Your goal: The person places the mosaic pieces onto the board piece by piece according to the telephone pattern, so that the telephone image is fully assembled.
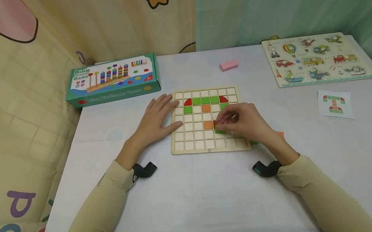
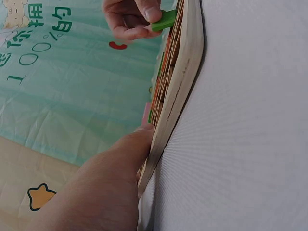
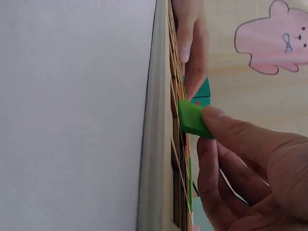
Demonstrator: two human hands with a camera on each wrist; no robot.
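A square wooden grid board [image 1: 190, 146] lies on the white table. My left hand [image 1: 154, 120] rests on its left edge with fingers spread. Between thumb and fingers, my right hand [image 1: 243, 120] pinches a green square tile [image 3: 193, 118], tilted over the lower middle cells. Near the board's top, green tiles [image 1: 205, 100] form a row with a red rounded tile [image 1: 187, 102] at the left end and another at the right. Two orange tiles [image 1: 206, 108] sit apart in the middle column. A red tile [image 1: 214, 124] beside the lower orange one is partly hidden by my right fingers.
A pattern card [image 1: 335, 105] lies right of the board, below a picture puzzle board [image 1: 319, 59]. Behind are a pink block [image 1: 228, 65] and a green game box [image 1: 112, 80]. An orange piece [image 1: 280, 134] and a green piece [image 1: 254, 143] show near my right wrist.
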